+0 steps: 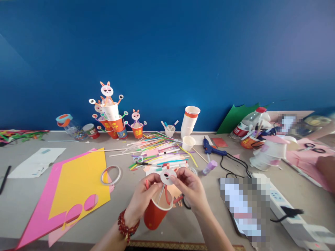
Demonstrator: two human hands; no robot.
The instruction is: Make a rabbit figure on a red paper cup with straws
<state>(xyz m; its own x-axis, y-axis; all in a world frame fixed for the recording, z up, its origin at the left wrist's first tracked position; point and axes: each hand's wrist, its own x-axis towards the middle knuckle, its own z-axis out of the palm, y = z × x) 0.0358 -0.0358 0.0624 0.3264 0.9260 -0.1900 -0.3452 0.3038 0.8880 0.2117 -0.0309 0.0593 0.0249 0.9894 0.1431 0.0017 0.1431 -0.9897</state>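
Close in front of me stands a red paper cup [154, 216], tilted a little. Red pipe cleaners [167, 195] and a thin pale stick [161, 194] rise from its mouth. Above the cup is a round white paper rabbit face [166, 177] with pink ears. My right hand [192, 190] pinches its right edge between thumb and fingers. With fingers closed, my left hand [141, 198] grips at the face's left edge, just over the cup's rim; its exact fingertip contact is partly hidden. A beaded bracelet [128, 225] circles my left wrist.
Finished rabbit cups [112, 120] stand at the back left. Pens and sticks [159, 150] lie mid-table near a glue gun [213, 148] and glue stick [209, 168]. Yellow card [81, 181] and tape [111, 175] are left; a phone [240, 205], power strip [277, 198] and another person's hand [326, 170] are right.
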